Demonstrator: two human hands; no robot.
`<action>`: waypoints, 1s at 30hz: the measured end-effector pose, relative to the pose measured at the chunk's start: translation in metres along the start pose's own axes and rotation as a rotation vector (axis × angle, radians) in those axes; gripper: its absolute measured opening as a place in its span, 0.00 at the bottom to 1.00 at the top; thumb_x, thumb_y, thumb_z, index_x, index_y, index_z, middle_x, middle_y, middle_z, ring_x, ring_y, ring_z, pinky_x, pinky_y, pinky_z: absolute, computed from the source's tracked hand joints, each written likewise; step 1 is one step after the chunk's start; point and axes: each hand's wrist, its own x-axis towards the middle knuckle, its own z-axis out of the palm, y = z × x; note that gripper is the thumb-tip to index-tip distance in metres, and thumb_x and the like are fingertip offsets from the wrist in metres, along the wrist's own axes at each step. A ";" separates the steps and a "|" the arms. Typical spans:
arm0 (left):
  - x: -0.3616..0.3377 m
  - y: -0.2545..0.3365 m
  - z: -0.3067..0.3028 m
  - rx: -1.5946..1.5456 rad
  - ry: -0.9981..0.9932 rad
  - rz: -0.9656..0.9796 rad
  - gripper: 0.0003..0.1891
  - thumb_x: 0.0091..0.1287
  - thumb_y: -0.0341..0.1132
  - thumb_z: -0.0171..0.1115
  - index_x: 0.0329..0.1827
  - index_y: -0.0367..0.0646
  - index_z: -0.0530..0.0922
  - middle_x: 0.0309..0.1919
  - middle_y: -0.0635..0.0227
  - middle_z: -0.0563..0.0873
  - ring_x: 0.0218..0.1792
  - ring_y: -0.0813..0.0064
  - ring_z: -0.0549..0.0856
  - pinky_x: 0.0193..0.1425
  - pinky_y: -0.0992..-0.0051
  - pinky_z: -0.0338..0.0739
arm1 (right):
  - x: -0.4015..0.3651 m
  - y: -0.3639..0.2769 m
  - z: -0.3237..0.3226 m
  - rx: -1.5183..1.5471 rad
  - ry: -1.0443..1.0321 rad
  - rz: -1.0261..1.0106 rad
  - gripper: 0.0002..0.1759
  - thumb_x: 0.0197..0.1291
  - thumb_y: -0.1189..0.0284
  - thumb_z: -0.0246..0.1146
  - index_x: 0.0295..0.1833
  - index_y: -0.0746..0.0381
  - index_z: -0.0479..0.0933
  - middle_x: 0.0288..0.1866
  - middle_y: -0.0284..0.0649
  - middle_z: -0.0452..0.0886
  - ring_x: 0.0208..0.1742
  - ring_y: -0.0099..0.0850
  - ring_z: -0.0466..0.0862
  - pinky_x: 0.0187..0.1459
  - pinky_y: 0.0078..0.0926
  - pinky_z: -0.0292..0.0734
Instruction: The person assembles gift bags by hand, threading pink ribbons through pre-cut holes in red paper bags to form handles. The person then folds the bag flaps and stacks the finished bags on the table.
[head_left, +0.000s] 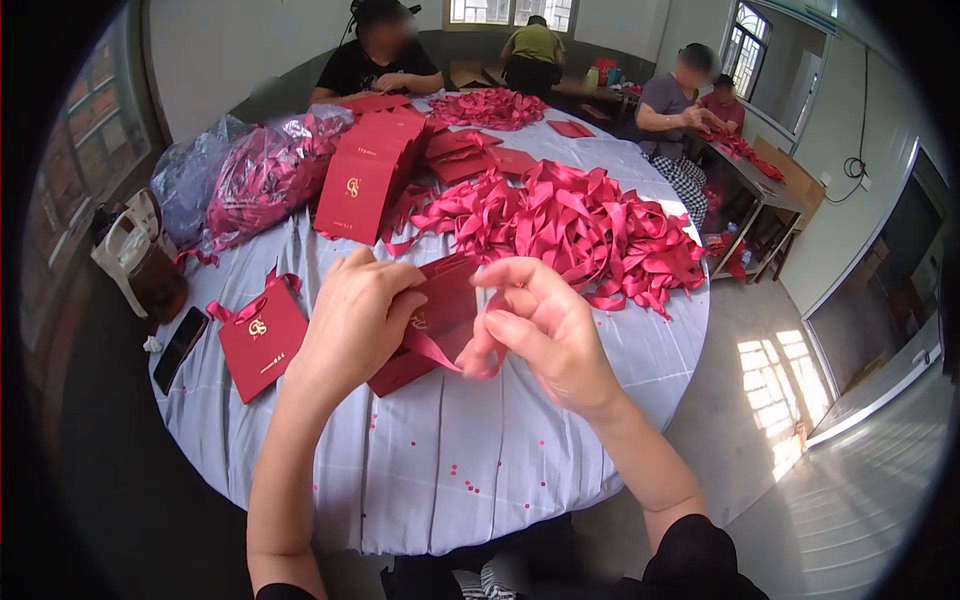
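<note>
Right hand [550,335] grip is being pinched on ribbon [437,352], red bag [445,295] is being clamped in left hand [350,325] grip; ribbon probably best being drawn flat, untwisted.

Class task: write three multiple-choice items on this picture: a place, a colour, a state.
1. Where does the flat black phone lie? A) at the round cloth-covered table's left edge B) floor C) chair
2. The heap of loose satin ribbons is: A) blue B) red C) white
3. While the left hand holds a red paper bag, the right hand: A) lies flat B) grips scissors C) pinches a red ribbon strip
A, it rests on the cloth's rim; B, plainly red; C, fingers clasp it.
</note>
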 end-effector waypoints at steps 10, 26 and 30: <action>-0.007 -0.020 0.011 -0.405 -0.049 -0.252 0.08 0.63 0.23 0.59 0.44 0.30 0.79 0.33 0.59 0.86 0.34 0.75 0.84 0.43 0.76 0.77 | 0.007 0.050 -0.006 -0.092 0.104 0.140 0.12 0.71 0.71 0.56 0.47 0.71 0.75 0.26 0.37 0.79 0.26 0.24 0.82 0.30 0.21 0.79; -0.017 0.007 0.016 -0.275 0.107 -0.164 0.08 0.59 0.31 0.65 0.40 0.44 0.84 0.26 0.65 0.85 0.29 0.68 0.81 0.45 0.70 0.63 | 0.009 0.056 0.013 -0.532 0.325 0.009 0.12 0.66 0.75 0.59 0.28 0.69 0.75 0.15 0.38 0.75 0.15 0.19 0.75 0.17 0.24 0.67; -0.019 0.015 0.019 -0.187 0.161 -0.124 0.07 0.59 0.30 0.64 0.40 0.46 0.85 0.21 0.68 0.81 0.27 0.71 0.78 0.42 0.70 0.62 | 0.008 0.056 0.011 -0.685 0.342 -0.128 0.11 0.62 0.76 0.60 0.26 0.68 0.74 0.14 0.42 0.72 0.14 0.22 0.74 0.18 0.28 0.66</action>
